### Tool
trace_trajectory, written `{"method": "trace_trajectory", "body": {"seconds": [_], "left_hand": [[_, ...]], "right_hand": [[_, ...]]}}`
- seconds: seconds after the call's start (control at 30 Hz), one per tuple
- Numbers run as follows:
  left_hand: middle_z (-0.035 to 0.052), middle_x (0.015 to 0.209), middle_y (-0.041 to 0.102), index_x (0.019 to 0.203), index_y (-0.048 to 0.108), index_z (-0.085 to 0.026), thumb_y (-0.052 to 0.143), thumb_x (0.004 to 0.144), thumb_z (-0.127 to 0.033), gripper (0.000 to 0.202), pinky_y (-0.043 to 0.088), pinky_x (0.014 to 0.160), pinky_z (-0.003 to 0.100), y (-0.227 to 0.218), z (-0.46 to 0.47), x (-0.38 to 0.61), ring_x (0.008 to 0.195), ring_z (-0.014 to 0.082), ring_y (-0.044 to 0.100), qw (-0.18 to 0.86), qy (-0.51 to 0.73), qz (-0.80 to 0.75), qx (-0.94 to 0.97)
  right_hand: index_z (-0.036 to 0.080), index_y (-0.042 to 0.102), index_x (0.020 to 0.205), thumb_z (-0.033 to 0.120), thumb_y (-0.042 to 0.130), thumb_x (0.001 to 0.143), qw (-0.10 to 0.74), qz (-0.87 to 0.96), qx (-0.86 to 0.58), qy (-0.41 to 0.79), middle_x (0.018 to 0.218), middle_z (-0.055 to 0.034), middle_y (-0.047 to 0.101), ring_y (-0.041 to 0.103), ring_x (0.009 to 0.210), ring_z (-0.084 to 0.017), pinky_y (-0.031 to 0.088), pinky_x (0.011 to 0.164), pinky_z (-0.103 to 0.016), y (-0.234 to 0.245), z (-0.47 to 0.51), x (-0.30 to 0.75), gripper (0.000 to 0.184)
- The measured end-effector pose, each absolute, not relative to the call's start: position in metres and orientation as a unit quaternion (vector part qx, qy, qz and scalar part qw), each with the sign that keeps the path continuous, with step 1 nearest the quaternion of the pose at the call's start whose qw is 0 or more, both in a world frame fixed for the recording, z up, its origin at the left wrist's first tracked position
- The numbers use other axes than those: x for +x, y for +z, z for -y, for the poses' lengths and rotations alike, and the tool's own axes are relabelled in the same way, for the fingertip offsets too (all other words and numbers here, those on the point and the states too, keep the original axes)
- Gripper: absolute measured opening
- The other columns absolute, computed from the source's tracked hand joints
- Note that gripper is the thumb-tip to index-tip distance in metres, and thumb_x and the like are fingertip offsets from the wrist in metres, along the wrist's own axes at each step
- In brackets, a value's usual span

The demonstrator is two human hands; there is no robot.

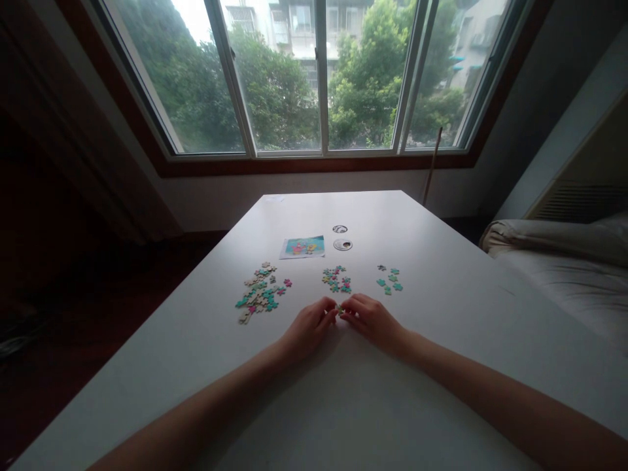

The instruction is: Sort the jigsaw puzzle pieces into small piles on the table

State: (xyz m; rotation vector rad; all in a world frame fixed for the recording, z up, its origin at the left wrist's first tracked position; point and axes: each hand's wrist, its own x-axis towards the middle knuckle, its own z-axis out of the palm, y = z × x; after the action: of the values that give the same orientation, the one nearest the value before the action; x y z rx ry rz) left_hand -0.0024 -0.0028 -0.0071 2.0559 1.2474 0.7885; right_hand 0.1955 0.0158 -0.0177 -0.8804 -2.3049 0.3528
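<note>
My left hand [310,325] and my right hand [371,319] meet at the middle of the white table [353,418]. Their fingertips pinch a small greenish puzzle piece [340,310] from both sides; most of it is hidden by the fingers. Just beyond them lies a cluster of teal, pink and yellow puzzle pieces [336,279]. To the left spreads a larger heap of puzzle pieces [260,293], several with their pale side up. A few loose green and teal pieces [390,280] lie to the right.
Behind the pieces lies a printed picture card [303,247] with pink and yellow figures. Two round black-and-white discs [342,244] sit to its right. A window [321,78] stands beyond the table, a thin stick [432,167] leans near it, and a pale padded seat [564,255] is at right.
</note>
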Motion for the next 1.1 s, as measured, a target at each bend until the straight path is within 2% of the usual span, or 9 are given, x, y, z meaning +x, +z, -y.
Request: {"method": "trace_trajectory", "body": {"seconds": [0.2, 0.5, 0.73, 0.93, 1.1], "left_hand": [[0.0001, 0.078, 0.065, 0.093, 0.055, -0.020, 0.042, 0.094, -0.036, 0.021, 0.042, 0.072, 0.024, -0.0094, 0.0018, -0.0030, 0.073, 0.0146, 0.058, 0.300, 0.296, -0.461, 0.781], [-0.0001, 0.078, 0.064, 0.088, 0.056, -0.019, 0.043, 0.091, -0.027, 0.015, 0.042, 0.070, 0.023, -0.0116, -0.0002, -0.0039, 0.072, 0.0139, 0.058, 0.273, 0.286, -0.456, 0.797], [-0.0014, 0.077, 0.061, 0.089, 0.054, -0.020, 0.044, 0.092, -0.031, 0.015, 0.039, 0.067, 0.023, -0.0148, -0.0005, -0.0036, 0.068, 0.0126, 0.053, 0.265, 0.275, -0.458, 0.803], [-0.0013, 0.076, 0.058, 0.088, 0.053, -0.020, 0.040, 0.093, -0.030, 0.017, 0.038, 0.068, 0.023, -0.0152, -0.0011, -0.0029, 0.070, 0.0130, 0.053, 0.235, 0.269, -0.458, 0.814], [-0.0028, 0.073, 0.056, 0.088, 0.050, -0.020, 0.041, 0.095, -0.031, 0.016, 0.037, 0.065, 0.023, -0.0141, 0.0007, -0.0029, 0.065, 0.0119, 0.050, 0.228, 0.264, -0.456, 0.819]], "right_hand": [[0.019, 0.060, 0.093, 0.026, 0.052, 0.095, 0.343, 0.860, -0.338, 0.169, 0.085, -0.0042, 0.065, 0.059, 0.073, -0.013, 0.048, 0.068, -0.025, -0.0180, -0.0163, 0.1965, 0.011], [0.020, 0.061, 0.092, 0.024, 0.054, 0.093, 0.342, 0.852, -0.354, 0.179, 0.082, -0.0033, 0.067, 0.060, 0.070, -0.013, 0.047, 0.065, -0.023, -0.0163, -0.0153, 0.1963, 0.008], [0.019, 0.061, 0.098, 0.024, 0.052, 0.094, 0.329, 0.858, -0.366, 0.150, 0.086, -0.0050, 0.068, 0.061, 0.074, -0.014, 0.048, 0.069, -0.025, -0.0149, -0.0135, 0.1971, 0.011], [0.018, 0.061, 0.093, 0.029, 0.050, 0.096, 0.312, 0.877, -0.348, 0.108, 0.084, -0.0059, 0.067, 0.061, 0.077, -0.016, 0.046, 0.071, -0.026, -0.0133, -0.0136, 0.1972, 0.016], [0.018, 0.061, 0.093, 0.029, 0.053, 0.095, 0.320, 0.878, -0.340, 0.103, 0.078, -0.0038, 0.065, 0.059, 0.072, -0.015, 0.046, 0.068, -0.025, -0.0151, -0.0146, 0.1979, 0.014]]}}
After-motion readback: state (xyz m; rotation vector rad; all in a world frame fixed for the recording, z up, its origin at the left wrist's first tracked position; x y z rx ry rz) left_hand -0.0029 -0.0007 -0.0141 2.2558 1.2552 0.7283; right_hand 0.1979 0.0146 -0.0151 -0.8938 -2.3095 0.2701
